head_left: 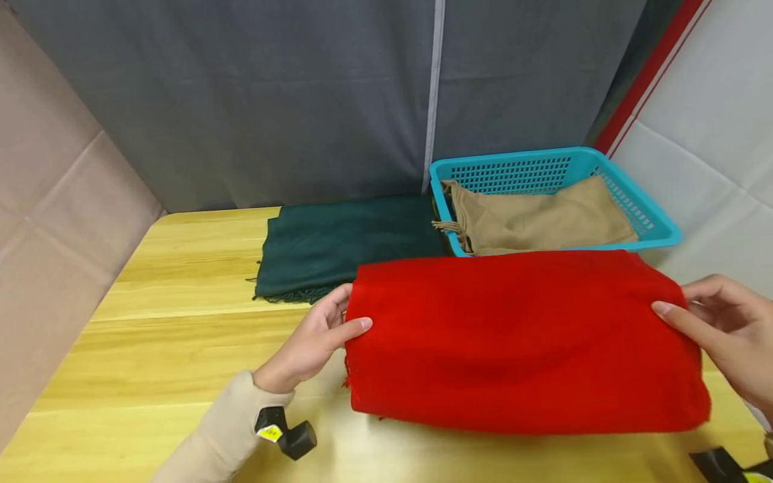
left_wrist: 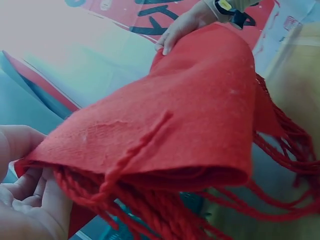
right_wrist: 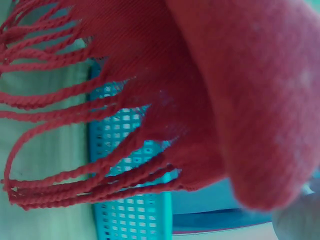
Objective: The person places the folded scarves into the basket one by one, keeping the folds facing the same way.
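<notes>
A folded red scarf (head_left: 519, 342) with twisted fringe is held up between both hands over the table. At its left edge, my left hand (head_left: 314, 342) pinches the cloth, thumb on the front face and fingers behind. My right hand (head_left: 733, 329) grips the opposite edge the same way. In the left wrist view the fringe (left_wrist: 150, 205) hangs below the folded layers of the scarf (left_wrist: 200, 110). The right wrist view shows a rounded fold of the scarf (right_wrist: 260, 100) up close, with loose tassels (right_wrist: 75, 175) to the left.
A blue plastic basket (head_left: 661, 231) stands at the back right, holding a folded tan scarf (head_left: 543, 218). Left of it lies a folded dark green scarf (head_left: 350, 238) with fringe on the wooden table (head_left: 181, 349). A grey curtain (head_left: 272, 100) hangs behind.
</notes>
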`<control>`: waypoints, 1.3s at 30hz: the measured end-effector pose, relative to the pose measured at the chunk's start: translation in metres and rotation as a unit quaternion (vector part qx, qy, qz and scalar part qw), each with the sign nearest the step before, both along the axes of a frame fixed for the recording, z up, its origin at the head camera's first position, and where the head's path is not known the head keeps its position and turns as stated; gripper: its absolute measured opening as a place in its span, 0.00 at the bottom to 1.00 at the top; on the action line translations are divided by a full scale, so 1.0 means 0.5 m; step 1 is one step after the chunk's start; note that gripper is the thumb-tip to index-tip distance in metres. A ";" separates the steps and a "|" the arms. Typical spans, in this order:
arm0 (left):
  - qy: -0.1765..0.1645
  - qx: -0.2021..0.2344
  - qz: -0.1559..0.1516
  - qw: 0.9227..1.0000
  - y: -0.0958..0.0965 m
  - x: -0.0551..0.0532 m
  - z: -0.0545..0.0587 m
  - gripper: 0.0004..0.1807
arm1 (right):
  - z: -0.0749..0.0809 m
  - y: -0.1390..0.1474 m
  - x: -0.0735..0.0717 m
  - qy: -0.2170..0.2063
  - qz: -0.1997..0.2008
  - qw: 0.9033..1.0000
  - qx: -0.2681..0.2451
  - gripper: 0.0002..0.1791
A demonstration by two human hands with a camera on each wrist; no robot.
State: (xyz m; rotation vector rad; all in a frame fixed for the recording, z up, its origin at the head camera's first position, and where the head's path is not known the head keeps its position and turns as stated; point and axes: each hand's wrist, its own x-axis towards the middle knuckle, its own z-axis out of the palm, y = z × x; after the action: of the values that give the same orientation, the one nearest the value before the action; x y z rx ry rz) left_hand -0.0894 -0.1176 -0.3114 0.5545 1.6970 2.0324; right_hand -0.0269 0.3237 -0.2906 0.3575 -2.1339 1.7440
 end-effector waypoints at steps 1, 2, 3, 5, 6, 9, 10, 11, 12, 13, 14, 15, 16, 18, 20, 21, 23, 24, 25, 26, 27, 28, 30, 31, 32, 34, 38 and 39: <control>0.005 0.003 0.001 1.000 0.002 -0.003 0.004 0.23 | 0.003 0.002 -0.002 -0.003 -0.008 1.000 -0.001 0.14; 0.009 0.005 0.003 1.000 0.004 -0.005 0.009 0.23 | 0.006 0.004 -0.005 -0.006 -0.011 1.000 -0.006 0.14; 0.013 0.007 0.004 1.000 0.006 -0.008 0.014 0.23 | 0.010 0.005 -0.007 -0.006 -0.010 1.000 -0.016 0.15; 0.018 0.012 0.006 1.000 0.011 -0.014 0.023 0.24 | 0.019 0.006 -0.014 0.004 -0.001 0.999 -0.034 0.15; 0.019 0.015 0.006 1.000 0.013 -0.018 0.027 0.24 | 0.024 0.005 -0.017 0.004 0.005 0.998 -0.057 0.15; 0.011 0.024 0.008 1.000 0.020 -0.029 0.037 0.24 | 0.039 0.003 -0.027 0.010 -0.015 0.999 -0.044 0.16; 0.008 0.028 0.008 1.000 0.023 -0.033 0.040 0.24 | 0.044 0.004 -0.030 0.009 -0.026 0.999 -0.035 0.16; 0.004 0.031 0.008 0.999 0.026 -0.036 0.043 0.24 | 0.047 0.005 -0.034 0.007 -0.038 0.999 -0.020 0.16; 0.001 0.032 0.006 0.999 0.028 -0.039 0.045 0.24 | 0.050 0.006 -0.037 0.003 -0.048 0.999 -0.009 0.16; -0.001 0.035 0.005 0.999 0.031 -0.042 0.047 0.24 | 0.052 0.008 -0.041 0.002 -0.057 0.998 0.005 0.17; -0.002 0.036 0.003 0.999 0.034 -0.044 0.048 0.24 | 0.053 0.011 -0.044 -0.002 -0.061 0.998 0.009 0.16; -0.001 0.037 0.001 0.999 0.037 -0.047 0.050 0.24 | 0.054 0.014 -0.047 -0.005 -0.063 0.998 0.012 0.16; 0.001 0.037 0.000 0.999 0.040 -0.049 0.052 0.23 | 0.055 0.017 -0.050 -0.008 -0.064 0.998 0.012 0.16; 0.006 0.035 -0.004 0.999 0.046 -0.056 0.057 0.23 | 0.055 0.023 -0.058 -0.010 -0.064 0.998 -0.002 0.16; 0.013 0.027 -0.005 1.000 0.052 -0.063 0.065 0.22 | 0.056 0.029 -0.066 -0.010 -0.066 0.998 -0.013 0.15; 0.017 0.022 -0.005 1.000 0.056 -0.068 0.069 0.22 | 0.058 0.032 -0.070 -0.012 -0.071 0.997 -0.012 0.15; 0.024 0.009 -0.004 1.000 0.063 -0.078 0.077 0.21 | 0.061 0.037 -0.079 -0.012 -0.085 0.996 0.000 0.15; 0.027 0.002 -0.003 1.000 0.067 -0.083 0.082 0.21 | 0.063 0.041 -0.083 -0.015 -0.096 0.995 0.013 0.16; 0.030 -0.003 -0.003 1.000 0.072 -0.089 0.086 0.20 | 0.066 0.044 -0.087 -0.019 -0.107 0.994 0.025 0.16; 0.033 -0.009 -0.003 0.999 0.076 -0.095 0.090 0.20 | 0.069 0.047 -0.091 -0.022 -0.110 0.993 0.025 0.15; 0.034 -0.015 -0.001 0.999 0.080 -0.101 0.093 0.20 | 0.071 0.049 -0.095 -0.025 -0.111 0.993 0.019 0.15; 0.035 -0.021 0.001 0.999 0.084 -0.107 0.097 0.20 | 0.074 0.051 -0.098 -0.033 -0.119 0.992 0.027 0.15; 0.037 -0.029 0.003 0.999 0.092 -0.118 0.103 0.20 | 0.077 0.055 -0.105 -0.041 -0.125 0.991 0.026 0.14; 0.038 -0.033 0.005 0.999 0.096 -0.123 0.105 0.21 | 0.079 0.056 -0.108 -0.049 -0.128 0.990 0.025 0.14; 0.039 -0.036 0.007 0.999 0.099 -0.127 0.107 0.21 | 0.081 0.058 -0.110 -0.056 -0.132 0.989 0.027 0.14; 0.040 -0.039 0.011 0.998 0.105 -0.135 0.110 0.21 | 0.085 0.060 -0.115 -0.070 -0.152 0.985 0.042 0.14; 0.046 -0.043 0.024 0.998 0.117 -0.146 0.113 0.20 | 0.093 0.066 -0.125 -0.082 -0.172 0.980 0.050 0.14; 0.046 -0.042 0.028 0.998 0.121 -0.148 0.114 0.20 | 0.095 0.067 -0.128 -0.085 -0.175 0.979 0.057 0.14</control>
State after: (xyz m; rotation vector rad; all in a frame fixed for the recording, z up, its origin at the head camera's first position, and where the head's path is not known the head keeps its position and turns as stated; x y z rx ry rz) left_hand -0.1636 -0.0573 -0.2546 0.5875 1.8629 1.9898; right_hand -0.0910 0.3573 -0.2429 -0.1395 -2.2541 1.4997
